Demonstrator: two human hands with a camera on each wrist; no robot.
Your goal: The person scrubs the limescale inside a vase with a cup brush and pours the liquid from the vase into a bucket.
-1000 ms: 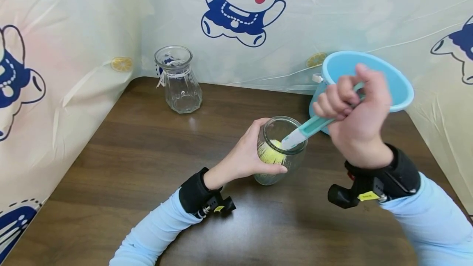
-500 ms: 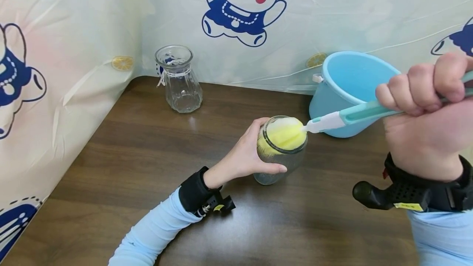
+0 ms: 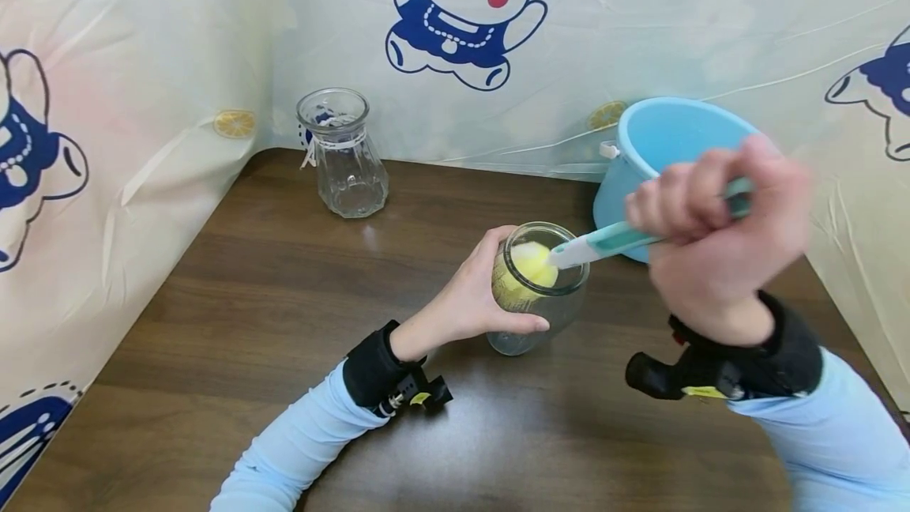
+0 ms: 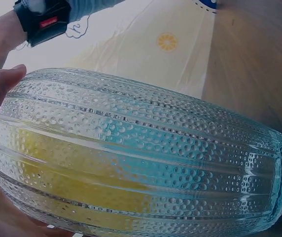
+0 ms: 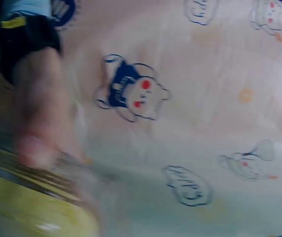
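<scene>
My left hand (image 3: 465, 303) grips a clear ribbed glass jar (image 3: 550, 318) from its left side, thumb in front. Fingers and thumb of my right hand (image 3: 725, 235) curl round the mint-green handle (image 3: 614, 237) of a sponge bottle brush. Its yellow sponge head (image 3: 532, 269) sits inside the jar's upper part, and the white neck crosses the rim on a slant. Through the dimpled glass (image 4: 195, 163) in the left wrist view, the yellow sponge (image 4: 77, 182) looks blurred. In the right wrist view the sponge (image 5: 37, 212) shows at the lower left, smeared by motion.
A light blue bucket (image 3: 611, 196) stands behind the jar at the back right, partly covered by my right hand. A faceted glass vase (image 3: 353, 180) stands at the back left. Printed cloth (image 3: 320, 14) hangs round the brown wooden table (image 3: 284, 291).
The brush drew up to the jar's mouth as my right hand went right. Since then the hand has come back left, and the sponge sits lower in the jar. My left hand stays put.
</scene>
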